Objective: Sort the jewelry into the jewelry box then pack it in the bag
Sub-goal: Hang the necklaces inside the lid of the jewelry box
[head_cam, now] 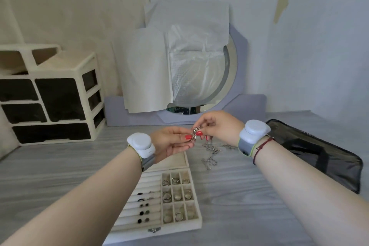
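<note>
1. A silver necklace [194, 133] is held in the air between both hands, above the middle of the bench [249, 195] and just beyond the far end of the open jewelry box [198, 223]. Only its clasp end shows clearly between the fingertips.
2. The left hand [171, 143] lies palm up, its grip pinched on the necklace between thumb and forefinger.
3. The right hand [219, 128] comes in from above, its grip also closed on the necklace by the fingertips (the nails on both hands are painted red).
4. Below the right hand a loose tangle of silver chains [210, 153] lies on the bench, just beside the box's raised lid [176, 161]; whether the held necklace runs down into it, I cannot tell.
5. The jewelry box sits at the near edge of the bench, about the middle. Its right half is a grid of small compartments with rings [166, 196] in several of them; its left half is padded rows holding small dark and silver pieces.
6. A black bag [319, 154] lies flat toward the right edge of the bench, well apart from the box.
7. Each wrist wears a white round device on a grey band, the left [140, 144] and the right [254, 131]; a red string bracelet [263, 146] sits just behind the right one.
8. A cream drawer organizer [56, 96] stands at the far left corner.
9. At the far edge a round mirror [232, 78] leans on the wall, mostly covered by sheets of paper [169, 56].
</note>
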`<state>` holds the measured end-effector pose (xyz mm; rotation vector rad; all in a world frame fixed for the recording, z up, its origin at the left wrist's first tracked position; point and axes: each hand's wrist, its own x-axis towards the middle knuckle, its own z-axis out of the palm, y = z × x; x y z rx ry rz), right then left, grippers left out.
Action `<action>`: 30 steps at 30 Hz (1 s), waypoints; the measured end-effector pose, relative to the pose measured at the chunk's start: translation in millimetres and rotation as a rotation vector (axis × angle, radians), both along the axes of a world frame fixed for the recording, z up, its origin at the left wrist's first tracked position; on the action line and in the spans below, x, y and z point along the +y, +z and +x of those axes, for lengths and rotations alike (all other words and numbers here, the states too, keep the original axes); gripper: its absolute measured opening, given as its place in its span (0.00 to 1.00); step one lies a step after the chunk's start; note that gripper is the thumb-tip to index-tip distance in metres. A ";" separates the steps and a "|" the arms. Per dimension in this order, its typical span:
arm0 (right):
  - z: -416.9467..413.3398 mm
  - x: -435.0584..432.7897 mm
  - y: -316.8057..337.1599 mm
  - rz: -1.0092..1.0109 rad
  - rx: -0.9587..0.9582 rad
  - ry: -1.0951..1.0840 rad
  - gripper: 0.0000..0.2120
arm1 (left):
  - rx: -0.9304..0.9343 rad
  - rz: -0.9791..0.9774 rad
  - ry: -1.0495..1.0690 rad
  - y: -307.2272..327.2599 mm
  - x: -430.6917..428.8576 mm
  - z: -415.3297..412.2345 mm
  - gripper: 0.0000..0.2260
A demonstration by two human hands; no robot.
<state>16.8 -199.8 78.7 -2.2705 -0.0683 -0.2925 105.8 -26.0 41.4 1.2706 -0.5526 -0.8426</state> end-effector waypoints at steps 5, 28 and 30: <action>-15.2 10.5 17.4 -0.207 0.070 -0.073 0.04 | -0.111 0.082 0.055 13.4 24.2 -6.6 0.07; -22.0 106.4 35.2 -0.616 0.084 0.074 0.13 | -0.221 0.211 0.013 -25.9 106.2 -33.8 0.12; -23.4 108.5 38.3 -0.606 0.068 0.078 0.13 | -0.267 0.198 0.023 -24.2 105.7 -32.7 0.14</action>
